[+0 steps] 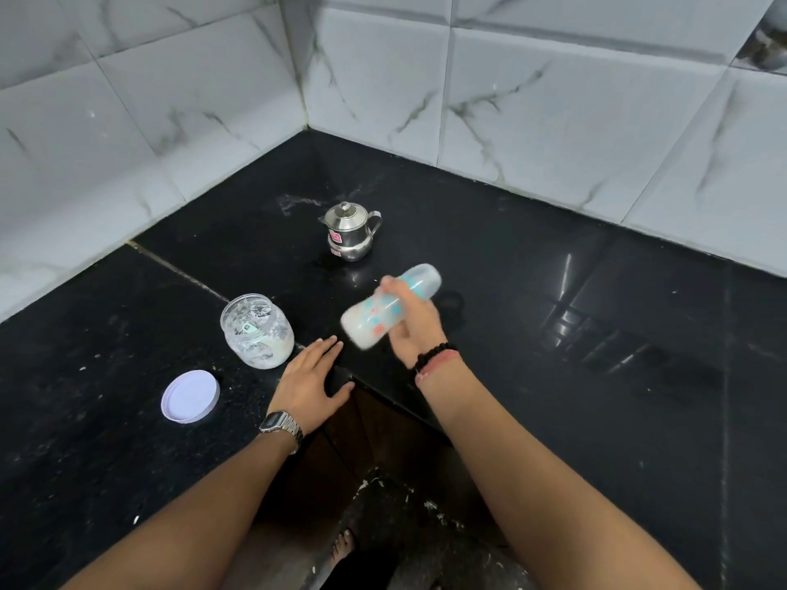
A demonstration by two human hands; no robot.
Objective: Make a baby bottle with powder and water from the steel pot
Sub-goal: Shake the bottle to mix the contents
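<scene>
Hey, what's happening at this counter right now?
A person is making up a baby bottle. Their right hand grips it, tilted above the black counter, cap on, with whitish liquid inside; it looks blurred, perhaps from shaking. The left hand rests flat on the counter's edge. The powder jar stands open beside it, its lid lying nearby. The lidded steel pot sits further back.
</scene>
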